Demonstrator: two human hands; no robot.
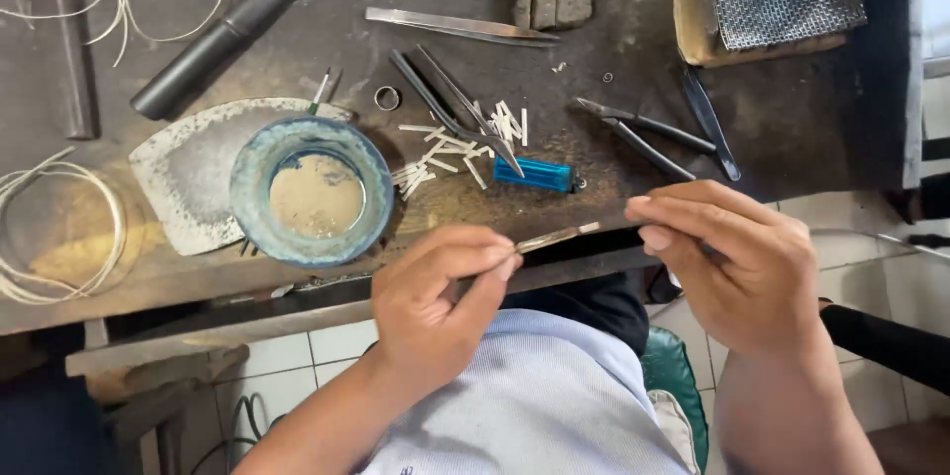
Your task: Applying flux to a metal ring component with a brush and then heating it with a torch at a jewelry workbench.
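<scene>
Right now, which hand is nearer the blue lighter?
Left. The left hand sits just below the blue lighter, slightly to its left, pinching a thin metal strip. The right hand is farther off, lower right.

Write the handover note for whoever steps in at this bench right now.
Left hand: pinching tweezers whose tips hold a small metal strip.
Right hand: fingers curled beside the tweezer tips, holding a thin tool that is mostly hidden.
On the bench: cut strips in a loose pile, blue lighter, blue bowl, pliers, ring, wire coils.
Done: many strips cut.
Left: the pile is unworked.
</scene>
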